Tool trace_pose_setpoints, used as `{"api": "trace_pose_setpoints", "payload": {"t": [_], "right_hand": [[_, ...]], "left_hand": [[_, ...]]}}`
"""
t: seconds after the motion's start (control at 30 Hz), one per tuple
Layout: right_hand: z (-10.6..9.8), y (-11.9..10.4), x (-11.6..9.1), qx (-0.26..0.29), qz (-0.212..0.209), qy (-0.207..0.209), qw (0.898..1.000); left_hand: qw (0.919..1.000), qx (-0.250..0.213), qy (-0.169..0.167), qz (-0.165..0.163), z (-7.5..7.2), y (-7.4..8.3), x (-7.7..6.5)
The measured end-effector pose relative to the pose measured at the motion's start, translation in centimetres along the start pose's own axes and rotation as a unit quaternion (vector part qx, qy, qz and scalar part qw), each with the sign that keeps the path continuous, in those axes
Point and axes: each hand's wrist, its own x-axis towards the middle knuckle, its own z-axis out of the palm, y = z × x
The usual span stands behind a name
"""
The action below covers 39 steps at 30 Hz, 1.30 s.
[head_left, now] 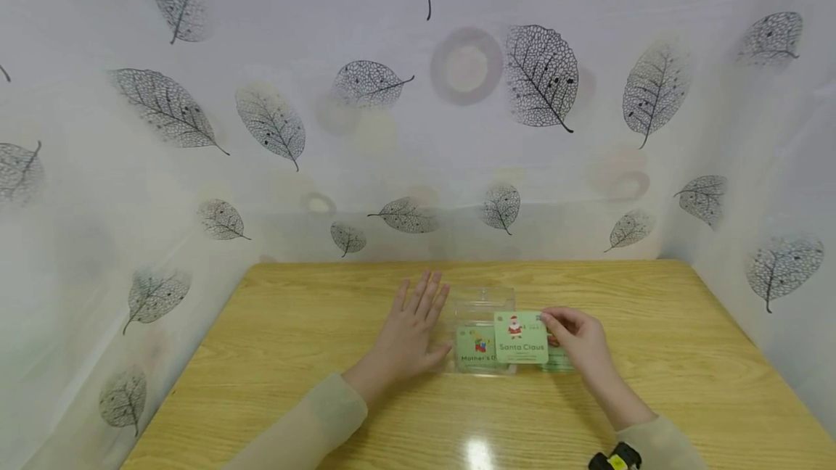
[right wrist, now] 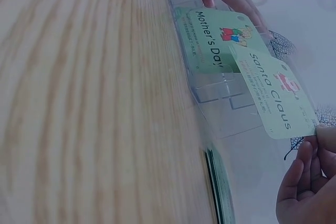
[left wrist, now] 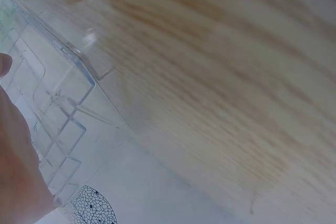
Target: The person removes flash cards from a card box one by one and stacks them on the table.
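My right hand [head_left: 581, 343] pinches the right edge of a green Santa Claus card [head_left: 520, 337], thumb on top. The card is raised and overlaps the right part of a Mother's Day card [head_left: 475, 348], which lies in a clear plastic case [head_left: 485, 294]. With fingers spread, my left hand [head_left: 411, 332] lies flat at the case's left side. In the left wrist view the clear case [left wrist: 63, 103] shows its moulded edges beside that hand. Under and behind my right hand is a stack of green cards [right wrist: 218, 187], partly hidden in the head view.
A wooden table [head_left: 294, 354] carries everything, its far edge meeting a pale curtain [head_left: 418, 143] printed with leaves. Curtain also hangs along both sides. A dark device with a yellow mark [head_left: 616, 458] sits at my right wrist.
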Motion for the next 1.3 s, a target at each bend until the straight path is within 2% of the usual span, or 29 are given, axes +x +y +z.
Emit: {"api": "trace_pose_setpoints", "payload": {"t": [0.7,0.97,1.3], "right_hand": [[-1.3,1.1,0.2,-0.002,-0.002,0.010,1.000],[-1.7,1.7,0.1,0.004,-0.004,0.015,1.000],[-2.1,2.2,0.0,0.016,-0.018,0.026,0.999]], "left_hand": [[1.0000,-0.007,0.005,0.000,0.1,0.0,0.0],[1.0000,0.006,0.000,0.001,0.1,0.0,0.0],[0.9999,-0.002,0.016,0.003,0.4,0.0,0.0]]}}
